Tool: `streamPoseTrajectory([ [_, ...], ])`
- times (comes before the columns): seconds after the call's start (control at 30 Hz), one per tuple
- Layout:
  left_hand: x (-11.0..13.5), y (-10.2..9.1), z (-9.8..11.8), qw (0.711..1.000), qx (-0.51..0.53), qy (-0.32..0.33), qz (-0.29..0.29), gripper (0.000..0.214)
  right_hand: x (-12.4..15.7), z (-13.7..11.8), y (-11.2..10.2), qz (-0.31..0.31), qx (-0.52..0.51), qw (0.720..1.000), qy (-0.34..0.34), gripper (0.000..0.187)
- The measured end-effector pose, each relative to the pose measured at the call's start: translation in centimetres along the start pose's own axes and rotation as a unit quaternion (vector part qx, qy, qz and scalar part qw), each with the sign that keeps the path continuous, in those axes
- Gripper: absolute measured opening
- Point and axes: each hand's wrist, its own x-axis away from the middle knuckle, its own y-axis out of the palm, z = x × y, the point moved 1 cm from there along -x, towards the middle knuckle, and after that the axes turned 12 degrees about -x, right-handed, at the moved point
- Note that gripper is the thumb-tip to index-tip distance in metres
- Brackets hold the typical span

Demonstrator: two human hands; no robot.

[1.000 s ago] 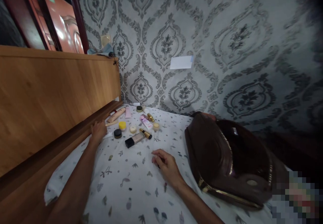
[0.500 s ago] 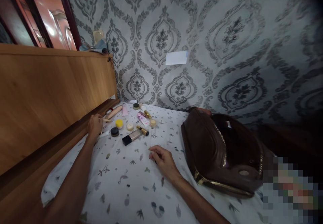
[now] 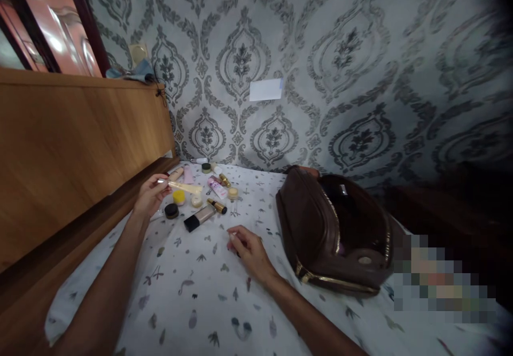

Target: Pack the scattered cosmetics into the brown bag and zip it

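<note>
Handling of small cosmetics on a bed, viewed from above my own arms. Left: my left hand (image 3: 149,198) has its thumb and fingers closed on one end of a pale tube (image 3: 185,186), which points rightward and appears raised over the patterned sheet (image 3: 208,313). Centre: my right hand (image 3: 247,248) is loosely curled low over the sheet, near the black-capped bottle (image 3: 200,218); whether its fingertips hold anything small I cannot tell. Between the left hand and the wall: the yellow-lidded jar (image 3: 178,198), black-lidded jar (image 3: 171,210), cream jar (image 3: 196,200), gold-and-black tube (image 3: 217,206), pink-and-white tube (image 3: 217,187) and cream-lidded pot (image 3: 233,193), all lying loose, close together but in no evident order. Right: the brown bag (image 3: 306,233), unzipped and gaping, well apart from the group; its interior is too dark for me to read what it contains. Extent of the work: the pale tube alone is plainly in my grasp, and the other pieces named remain on the sheet, so I judge much of the handling unfinished, though no exact stage can be fixed
</note>
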Motion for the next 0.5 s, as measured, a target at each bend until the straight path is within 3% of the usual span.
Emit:
streamPoseTrajectory([
  [0.13,1.7,3.4,0.7,0.983,0.068,-0.029,-0.17,0.034,0.0,-0.2,0.0,0.004,-0.039,0.999,0.019,0.045],
  [0.23,3.0,5.5,0.9,0.966,0.055,-0.043,-0.249,0.032,-0.1,-0.4,0.0,0.013,-0.079,0.996,0.03,0.052],
  [0.37,4.2,7.0,0.7,0.948,0.031,-0.059,-0.312,0.033,-0.2,-0.6,-0.1,0.029,-0.123,0.991,0.035,0.053],
  [0.5,4.7,7.8,0.1,0.944,0.027,-0.075,-0.321,0.034,-0.3,-0.5,-0.2,0.033,-0.155,0.987,0.03,0.05],
])
